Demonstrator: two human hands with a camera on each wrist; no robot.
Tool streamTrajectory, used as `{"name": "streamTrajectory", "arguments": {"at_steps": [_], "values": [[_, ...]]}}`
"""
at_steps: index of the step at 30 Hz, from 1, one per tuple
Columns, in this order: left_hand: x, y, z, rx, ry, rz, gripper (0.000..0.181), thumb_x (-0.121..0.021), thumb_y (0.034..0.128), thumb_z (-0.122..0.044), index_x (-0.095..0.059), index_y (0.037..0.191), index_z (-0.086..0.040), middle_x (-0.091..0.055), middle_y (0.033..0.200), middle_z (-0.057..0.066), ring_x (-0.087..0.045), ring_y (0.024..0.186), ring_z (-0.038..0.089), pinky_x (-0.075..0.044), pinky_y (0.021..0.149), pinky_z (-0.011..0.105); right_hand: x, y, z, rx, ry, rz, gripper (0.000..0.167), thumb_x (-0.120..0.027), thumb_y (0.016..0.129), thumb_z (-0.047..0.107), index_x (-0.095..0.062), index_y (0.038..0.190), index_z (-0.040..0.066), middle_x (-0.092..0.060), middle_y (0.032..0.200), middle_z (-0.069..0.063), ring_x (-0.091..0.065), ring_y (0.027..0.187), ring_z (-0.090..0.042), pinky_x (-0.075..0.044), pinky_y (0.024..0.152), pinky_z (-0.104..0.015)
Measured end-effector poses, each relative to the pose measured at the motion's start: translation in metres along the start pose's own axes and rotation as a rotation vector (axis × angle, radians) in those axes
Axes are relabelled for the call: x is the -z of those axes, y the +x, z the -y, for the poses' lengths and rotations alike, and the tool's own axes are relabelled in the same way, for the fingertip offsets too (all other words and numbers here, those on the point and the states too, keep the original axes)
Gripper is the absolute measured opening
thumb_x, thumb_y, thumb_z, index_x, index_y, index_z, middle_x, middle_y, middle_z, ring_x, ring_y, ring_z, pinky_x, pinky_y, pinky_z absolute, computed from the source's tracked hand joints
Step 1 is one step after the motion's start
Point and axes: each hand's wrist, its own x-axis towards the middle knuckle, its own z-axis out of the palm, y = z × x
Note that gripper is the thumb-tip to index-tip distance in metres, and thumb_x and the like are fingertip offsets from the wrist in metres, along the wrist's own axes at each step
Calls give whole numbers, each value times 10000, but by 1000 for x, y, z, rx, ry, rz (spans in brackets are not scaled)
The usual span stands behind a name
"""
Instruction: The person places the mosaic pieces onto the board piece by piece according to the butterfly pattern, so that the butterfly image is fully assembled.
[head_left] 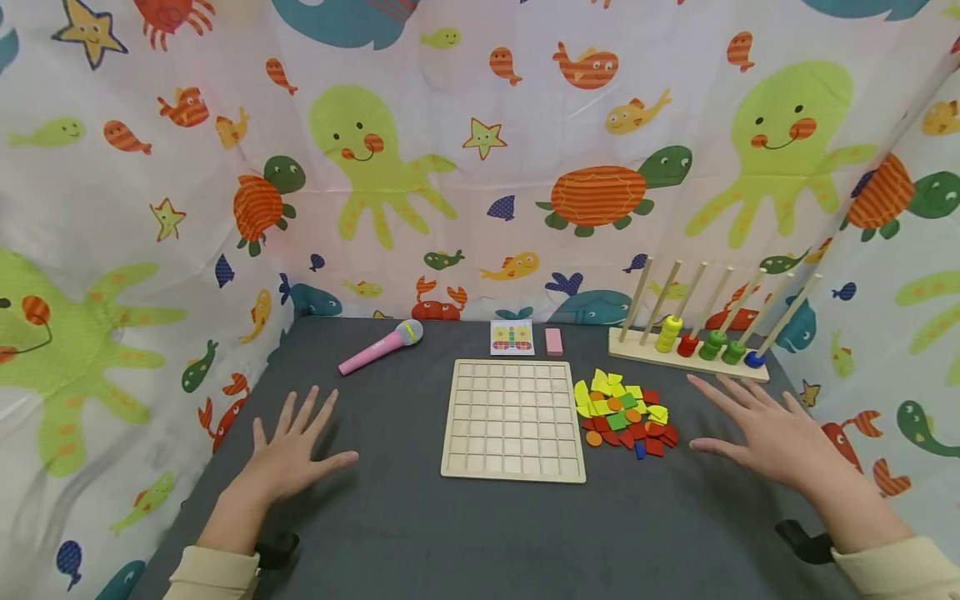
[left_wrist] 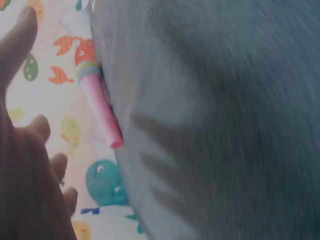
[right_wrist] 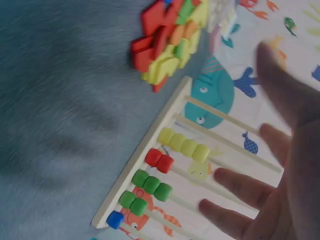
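My left hand [head_left: 288, 454] hovers over the left side of the dark table, fingers spread, holding nothing; a pink toy microphone [head_left: 381, 346] lies beyond it. On the right, my right hand [head_left: 765, 425] is also spread and holds nothing, between a pile of colored pieces [head_left: 617, 410] and a wooden bead rack [head_left: 686, 357]. That rack has upright pegs carrying yellow, red, green and blue beads [right_wrist: 115, 219]. In the middle lies a wooden grid board [head_left: 513, 421] with bare square cells. The pile mixes yellow, red, green, orange and blue flat shapes.
Behind the board lie a butterfly picture card [head_left: 512, 337] and a small pink block [head_left: 553, 342]. A curtain [head_left: 465, 108] printed with sea animals hangs around the table's back and sides. Dark tabletop [head_left: 525, 533] stretches in front of the board.
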Motion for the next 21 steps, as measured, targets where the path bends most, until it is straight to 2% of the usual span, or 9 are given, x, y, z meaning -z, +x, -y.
{"name": "streamTrajectory", "arguments": {"at_steps": [2,5,8,10,14,17,21], "values": [[-4,8,-3,-44,-69,-5,1068,-605,833,-761,-32,1634,-346,-51,1709,123,69,1547,450,115,1044,838,1,5,0,3,23,-1,1059,-463,777,900,-206,1622,316,-366,1554,-302,-358,1356,-584,-238,1023,-821],[-9,19,-10,-132,-185,-15,1030,-662,837,-700,-90,1628,-373,-151,1703,55,-51,1565,394,-17,1118,798,1,12,1,12,58,-9,1002,-499,824,843,-302,1597,239,-441,1495,-323,-475,1276,-572,-417,927,-758],[-14,31,-18,-198,-291,-18,1009,-712,836,-641,-145,1624,-367,-212,1689,29,-133,1561,364,-132,1154,747,-1,22,3,16,116,-16,928,-560,860,767,-404,1547,164,-546,1402,-313,-580,1180,-522,-511,815,-690],[-18,40,-25,-209,-328,-12,1019,-736,827,-620,-162,1625,-354,-224,1686,45,-159,1555,369,-176,1154,733,-2,30,5,21,170,-29,853,-616,885,687,-470,1502,118,-634,1299,-281,-637,1111,-465,-533,801,-655],[-25,60,-42,-208,-370,31,1043,-790,799,-572,-195,1623,-339,-220,1685,78,-149,1559,361,-178,1165,717,-7,48,11,39,270,-84,677,-697,921,506,-568,1413,59,-737,1075,-159,-691,915,-313,-573,768,-543],[-31,74,-54,-241,-379,74,1066,-818,775,-558,-229,1622,-293,-216,1683,105,-124,1563,367,-134,1186,703,-14,64,16,37,335,-110,606,-694,944,450,-589,1389,52,-745,1034,-113,-680,874,-257,-581,775,-507],[-39,89,-67,-279,-367,133,1124,-837,738,-584,-236,1624,-240,-201,1688,95,-79,1569,368,-56,1205,683,-26,86,22,15,423,-110,590,-666,961,466,-600,1380,56,-743,1036,-129,-677,854,-246,-585,760,-482]]}}
